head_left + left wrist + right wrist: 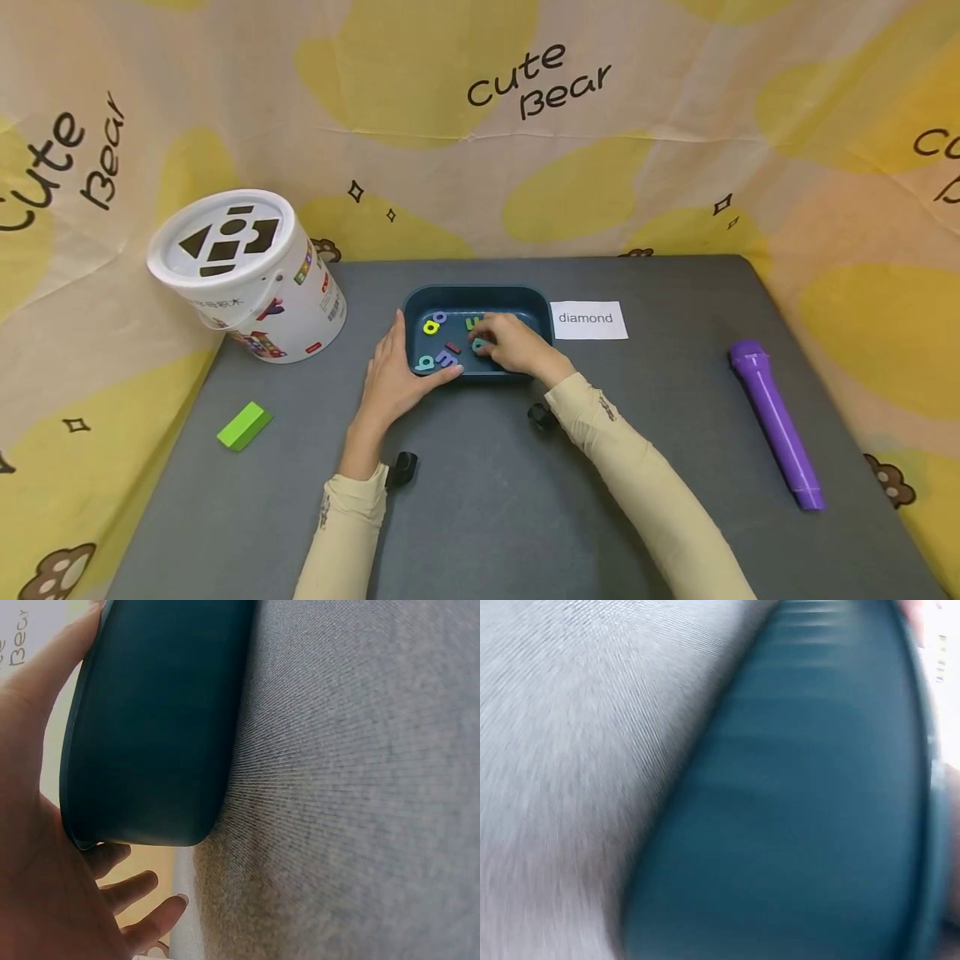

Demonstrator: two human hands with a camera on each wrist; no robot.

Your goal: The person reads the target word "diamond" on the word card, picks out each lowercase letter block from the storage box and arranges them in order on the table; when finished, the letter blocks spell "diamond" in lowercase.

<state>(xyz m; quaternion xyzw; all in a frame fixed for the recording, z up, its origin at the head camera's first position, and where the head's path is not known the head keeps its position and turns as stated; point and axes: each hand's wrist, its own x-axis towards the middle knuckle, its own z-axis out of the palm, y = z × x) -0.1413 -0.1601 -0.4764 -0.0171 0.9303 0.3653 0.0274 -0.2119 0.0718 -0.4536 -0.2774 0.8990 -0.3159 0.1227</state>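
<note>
A dark teal tray (480, 292) with several colored plastic letters inside stands on the grey table. My left hand (390, 375) rests against its left front corner, fingers fairly straight along the left side and thumb laid on the front rim. In the left wrist view, the tray's outer wall (157, 735) fills the space beside that hand. My right hand (512, 343) reaches into the tray with bent fingers, their tips at a teal letter (477, 343); whether they pinch it is hidden. Around lie a yellow letter (431, 327), purple letter m (447, 359), light-teal letter (424, 363) and small red letter (453, 347).
A white card (588, 320) reading "diamond" lies right of the tray. At the back left stands a white lidded bucket (247, 275) with shaped holes. A green block (244, 426) lies at left, and a purple microphone-shaped stick (780, 429) at right.
</note>
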